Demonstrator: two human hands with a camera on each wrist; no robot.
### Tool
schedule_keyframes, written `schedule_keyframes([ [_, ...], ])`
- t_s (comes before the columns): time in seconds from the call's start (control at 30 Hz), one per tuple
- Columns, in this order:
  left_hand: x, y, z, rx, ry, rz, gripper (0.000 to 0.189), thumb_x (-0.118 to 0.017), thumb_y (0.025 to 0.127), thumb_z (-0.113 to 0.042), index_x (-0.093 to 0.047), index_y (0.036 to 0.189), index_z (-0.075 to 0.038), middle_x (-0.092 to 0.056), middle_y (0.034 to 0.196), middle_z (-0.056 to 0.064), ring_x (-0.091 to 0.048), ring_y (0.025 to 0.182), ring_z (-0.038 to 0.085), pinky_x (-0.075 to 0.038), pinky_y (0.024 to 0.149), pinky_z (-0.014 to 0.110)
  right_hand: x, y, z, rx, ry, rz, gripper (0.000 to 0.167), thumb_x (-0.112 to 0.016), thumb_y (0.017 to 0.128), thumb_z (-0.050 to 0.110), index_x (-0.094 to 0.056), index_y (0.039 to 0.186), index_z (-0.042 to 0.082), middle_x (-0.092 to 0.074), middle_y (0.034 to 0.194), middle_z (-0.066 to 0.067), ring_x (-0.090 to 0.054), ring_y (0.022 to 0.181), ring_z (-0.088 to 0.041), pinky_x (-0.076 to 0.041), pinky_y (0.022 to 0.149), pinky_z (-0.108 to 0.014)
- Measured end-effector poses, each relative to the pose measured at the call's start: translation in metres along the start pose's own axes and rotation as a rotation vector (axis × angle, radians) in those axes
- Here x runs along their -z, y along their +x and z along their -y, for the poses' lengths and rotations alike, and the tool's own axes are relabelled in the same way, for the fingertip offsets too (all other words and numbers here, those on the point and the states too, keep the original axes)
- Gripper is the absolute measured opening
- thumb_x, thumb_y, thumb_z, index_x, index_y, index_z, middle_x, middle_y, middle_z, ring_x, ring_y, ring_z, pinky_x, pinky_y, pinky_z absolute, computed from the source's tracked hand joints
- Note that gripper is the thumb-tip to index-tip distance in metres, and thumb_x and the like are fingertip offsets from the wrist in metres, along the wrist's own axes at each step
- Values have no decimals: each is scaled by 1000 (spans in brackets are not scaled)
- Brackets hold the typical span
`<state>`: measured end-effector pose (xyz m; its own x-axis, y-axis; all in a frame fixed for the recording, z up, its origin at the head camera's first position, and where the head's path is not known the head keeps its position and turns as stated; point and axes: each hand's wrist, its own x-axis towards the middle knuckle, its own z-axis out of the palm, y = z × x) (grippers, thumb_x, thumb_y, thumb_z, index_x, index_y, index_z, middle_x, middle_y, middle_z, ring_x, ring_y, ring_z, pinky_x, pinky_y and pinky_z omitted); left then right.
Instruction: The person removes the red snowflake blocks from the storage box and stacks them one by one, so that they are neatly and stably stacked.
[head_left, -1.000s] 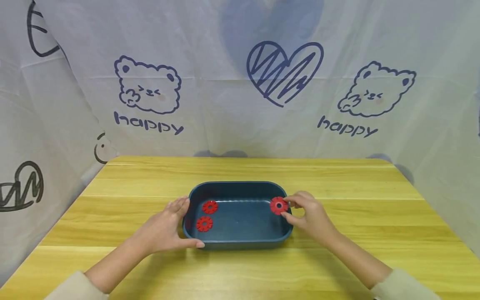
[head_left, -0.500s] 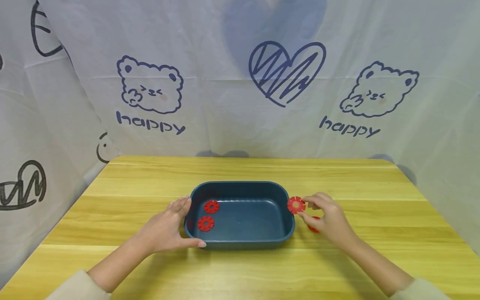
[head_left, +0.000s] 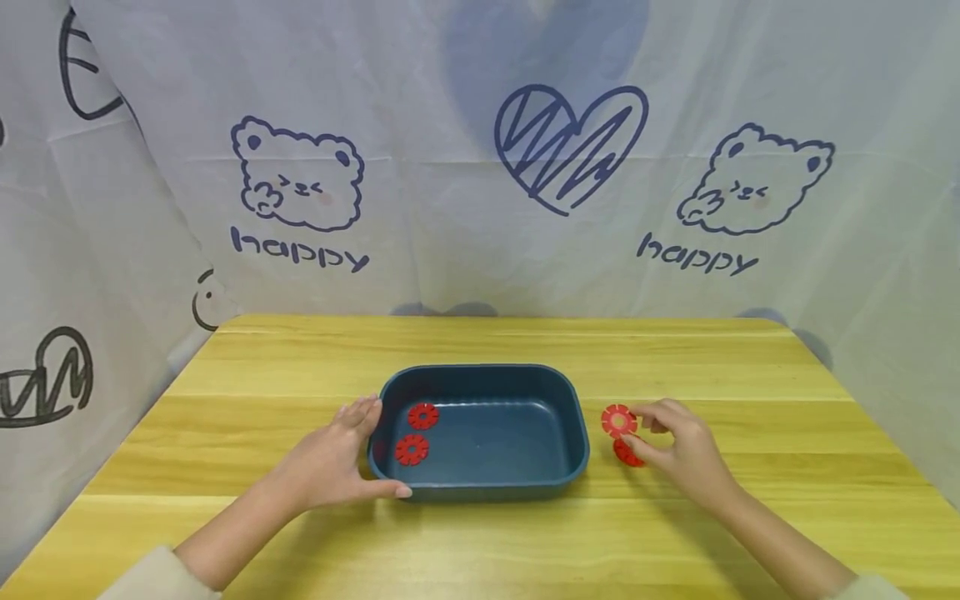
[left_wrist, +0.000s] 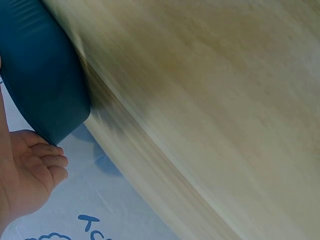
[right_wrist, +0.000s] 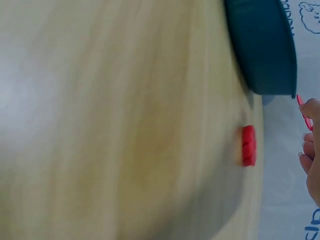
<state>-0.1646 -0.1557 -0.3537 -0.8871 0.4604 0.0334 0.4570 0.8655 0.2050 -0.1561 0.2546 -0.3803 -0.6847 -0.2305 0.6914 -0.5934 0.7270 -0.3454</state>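
A dark blue-green plastic basin point(head_left: 480, 492) stands mid-table. My left hand point(head_left: 330, 458) holds its left end, thumb along the front rim and fingers at the side; the left wrist view shows these fingers bent at the rim. Inside, at the left, lie two red notched interlocking discs point(head_left: 423, 416). Right of the basin, my right hand point(head_left: 686, 450) pinches another red disc point(head_left: 615, 410) by its edge, tilted up. Below it, a small red stack of discs point(right_wrist: 248, 146) sits on the table, partly hidden by the hand in the head view.
The wooden table point(head_left: 262, 367) runs back to a white cloth point(head_left: 435, 208) printed with bears and a heart. More of this cloth hangs along the left and right sides.
My right hand has moved right, carrying its disc from over the basin's right end to above the red stack. The left hand and the basin have stayed put.
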Motion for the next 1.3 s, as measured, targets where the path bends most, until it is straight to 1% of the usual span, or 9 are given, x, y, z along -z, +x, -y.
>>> schedule_keyframes([
  [0.2,0,-1,-1,3,-18,-1,112,-64,67,-71,-32,140,8,-31,147,26,-35,127,53,-46,88,57,1,-13,-8,-62,-27,28,30,-80,58,-6,-68,85,-3,-56,69,-2,-51,63,-12,-46,59,-15],
  [0.3,0,-1,-1,2,-16,-1,112,-63,67,-71,-32,140,8,-31,147,26,-35,127,53,-47,88,57,0,-19,-11,-107,-24,43,28,-80,59,-5,-68,85,-3,-56,69,0,-51,63,-8,-47,57,-19],
  [0.43,0,-1,-1,3,-16,4,113,-63,66,-71,-32,140,8,-31,147,26,-35,127,53,-47,87,57,-1,-25,-14,-178,-5,68,26,-80,62,-4,-68,85,-2,-56,70,2,-48,64,-2,-46,55,-18],
  [0.53,0,-1,-1,5,-19,5,113,-64,66,-71,-32,140,8,-31,146,26,-36,126,54,-47,87,57,-3,-29,-17,-214,1,82,25,-79,63,-4,-68,85,-2,-56,69,3,-47,64,1,-46,55,-18],
  [0.67,0,-1,0,5,-20,-3,113,-64,66,-71,-32,140,8,-31,146,26,-36,126,54,-47,87,58,-4,-33,-21,-258,21,99,23,-78,64,-5,-68,84,-2,-56,69,2,-46,63,3,-46,53,-17],
  [0.83,-1,-1,0,0,-10,-15,113,-64,66,-71,-33,140,8,-31,146,27,-36,126,54,-47,87,58,-3,-35,-23,-339,59,138,20,-76,67,-5,-68,86,-3,-56,70,1,-45,62,6,-46,53,-17],
  [0.97,-1,-1,0,-2,-4,-18,113,-64,66,-71,-33,140,8,-31,146,27,-36,125,54,-48,85,57,-2,-36,-24,-364,78,163,20,-76,68,-5,-68,87,-3,-56,70,2,-45,62,7,-46,53,-17],
  [1.2,-2,-1,0,-2,-6,-20,112,-64,66,-71,-33,140,8,-31,146,27,-37,126,54,-47,86,57,-5,-37,-25,-383,92,172,20,-76,69,-3,-69,88,-3,-56,69,2,-45,60,6,-45,52,-18],
  [1.3,-2,-1,1,-2,-3,-21,112,-64,66,-71,-33,140,8,-31,146,27,-36,127,53,-46,89,57,-6,-37,-26,-396,102,170,20,-76,69,-2,-69,88,-3,-56,70,1,-45,60,6,-45,52,-17],
])
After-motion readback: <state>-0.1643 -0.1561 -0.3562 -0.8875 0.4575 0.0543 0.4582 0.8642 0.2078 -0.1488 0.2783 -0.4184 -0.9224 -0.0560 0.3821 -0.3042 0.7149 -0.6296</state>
